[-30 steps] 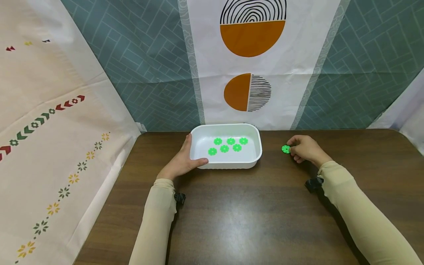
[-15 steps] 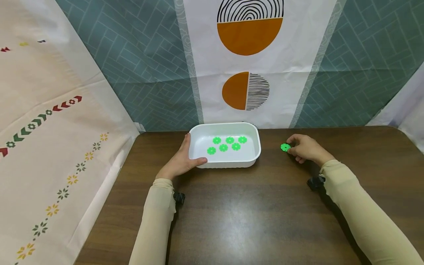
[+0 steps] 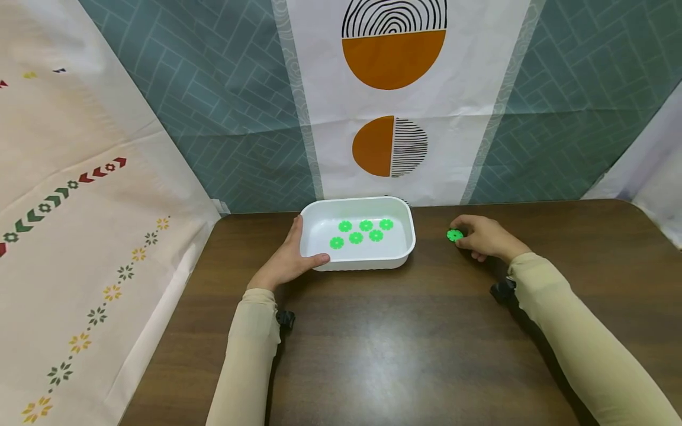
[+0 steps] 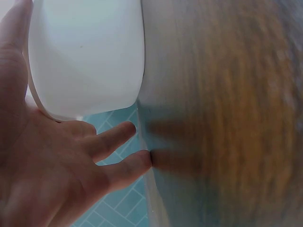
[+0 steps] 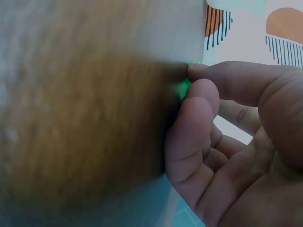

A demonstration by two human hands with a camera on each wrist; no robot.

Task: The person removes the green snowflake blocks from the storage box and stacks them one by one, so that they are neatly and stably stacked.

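Note:
A white tray (image 3: 394, 260) stands on the table, with several green notched discs (image 3: 356, 238) lying apart in it. My left hand (image 3: 285, 260) rests on its left end, the thumb along the near rim and the fingers spread beside the left wall. In the left wrist view, two fingers (image 4: 116, 137) reach past the tray's end (image 4: 90, 61) near the tabletop. Right of the tray, my right hand (image 3: 487, 236) pinches another green disc (image 3: 454, 235) by its edge between thumb and forefinger. The right wrist view shows only a sliver of that disc (image 5: 184, 87), close to the tabletop.
The brown wooden table (image 3: 383, 349) ends at the patterned cloth (image 3: 256, 165) behind the tray. An embroidered white cloth (image 3: 106, 248) hangs along the left side. Each wrist carries a small black device (image 3: 286, 320).
The head view has shifted slightly, so everything sits a little further left. Both hands keep almost the same place relative to the tray. Slightly more of the pinched disc shows beside the fingertips.

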